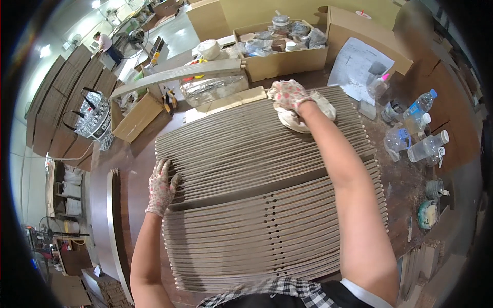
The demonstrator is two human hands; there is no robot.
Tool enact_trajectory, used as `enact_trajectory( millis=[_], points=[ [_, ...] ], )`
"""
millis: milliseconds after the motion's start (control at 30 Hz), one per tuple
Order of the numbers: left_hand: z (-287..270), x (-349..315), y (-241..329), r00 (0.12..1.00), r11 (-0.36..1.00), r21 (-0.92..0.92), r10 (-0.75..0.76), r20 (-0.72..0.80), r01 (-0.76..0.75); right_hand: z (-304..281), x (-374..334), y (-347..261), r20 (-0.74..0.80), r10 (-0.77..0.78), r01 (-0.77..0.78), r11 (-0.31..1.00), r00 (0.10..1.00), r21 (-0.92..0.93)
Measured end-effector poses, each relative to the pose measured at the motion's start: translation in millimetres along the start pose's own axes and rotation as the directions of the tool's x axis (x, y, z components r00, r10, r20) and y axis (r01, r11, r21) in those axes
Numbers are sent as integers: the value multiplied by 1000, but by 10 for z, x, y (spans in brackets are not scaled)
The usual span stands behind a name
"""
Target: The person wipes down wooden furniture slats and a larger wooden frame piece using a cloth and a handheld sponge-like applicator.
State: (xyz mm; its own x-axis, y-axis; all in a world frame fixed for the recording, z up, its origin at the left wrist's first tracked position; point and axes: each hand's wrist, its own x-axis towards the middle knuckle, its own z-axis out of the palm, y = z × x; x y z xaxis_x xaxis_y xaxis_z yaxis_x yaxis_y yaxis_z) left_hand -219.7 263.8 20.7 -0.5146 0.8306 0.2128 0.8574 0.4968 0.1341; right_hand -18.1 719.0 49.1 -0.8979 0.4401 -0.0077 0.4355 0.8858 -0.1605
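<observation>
Step in hand, as I read it: wiping down the long grey-brown wooden strips with rounded ends (215,138), laid side by side in two banks on the dark brown desk (138,149), a dark band between them. My right grip (290,96), in a spotted white glove, is closed over a bunched white cloth (323,107) on the far bank, right of centre. My left grip (162,186), same glove type, is spread and clutches nothing, fingers on that bank's left end. Next move likely calls for even pressure along the grain, left side braced so nothing slides.

Near bank has dark round holes around mid-length. Desk otherwise: loose long strip (112,220) at left, brown cardboard box of bagged parts (287,63) at the far side, white paper sheet (357,64), clear plastic bottles (427,147) at right. Room: workshop, stacked brown cardboard (67,95), another person (105,43) far off near a floor fan (136,36).
</observation>
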Motion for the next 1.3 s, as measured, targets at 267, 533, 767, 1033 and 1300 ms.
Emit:
enact_trajectory(
  millis=[267, 533, 767, 1033, 1300],
  points=[
    [-119, -798, -444, 954, 867, -428, -298, -31, 257, 335, -436, 325, -414, -5, 177, 908, 910, 379],
    [-451, -2248, -221, 766, 310, -802, -588, 260, 510, -12, -3245, 932, -286, 451, -32, 577, 845, 816],
    [-307, -3006, 285, 813, 326, -831, -534, 232, 451, 791, -5180, 776, -333, 714, -224, 564, 616, 794],
    [-229, -3096, 341, 858, 593, -750, -509, -66, 294, 367, -5072, 308, -521, 557, -383, 828, 646, 411],
    [-544, -2284, 1458, 931, 861, -507, -142, -336, -51, 19, -4210, -616, -326, 646, 17, 436, 690, 900]
  ],
)
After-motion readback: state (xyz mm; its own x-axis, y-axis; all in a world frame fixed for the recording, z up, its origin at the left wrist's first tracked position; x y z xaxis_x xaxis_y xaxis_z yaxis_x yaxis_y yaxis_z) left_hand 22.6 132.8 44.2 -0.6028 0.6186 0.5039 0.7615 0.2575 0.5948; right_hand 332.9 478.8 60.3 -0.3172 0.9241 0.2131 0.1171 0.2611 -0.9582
